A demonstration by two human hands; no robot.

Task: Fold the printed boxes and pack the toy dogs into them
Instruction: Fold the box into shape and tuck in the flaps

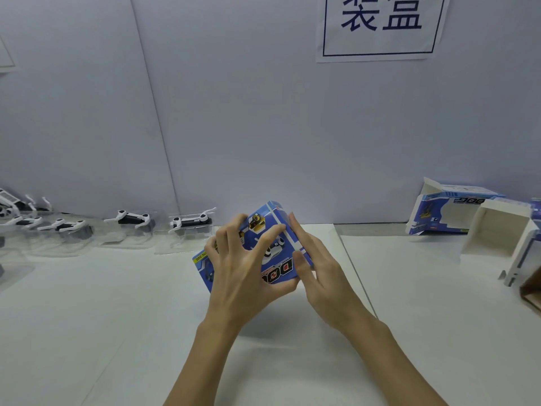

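Note:
A blue printed box (273, 230) with "DOG" lettering is held tilted above the middle of the white table. My left hand (243, 268) grips it from the near left, fingers spread over its top face and thumb under its near edge. My right hand (316, 265) presses straight fingers flat against its right side. Several black and white toy dogs in clear plastic trays line the wall at left, the nearest toy dog (191, 221) just left of the box. Another toy dog (133, 219) stands further left.
A second printed box (448, 210) lies open on its side at the back right. Unfolded white cardboard (494, 230) stands beside it at the right edge. A seam (355, 273) splits the table surface. A paper sign (380, 24) hangs on the wall.

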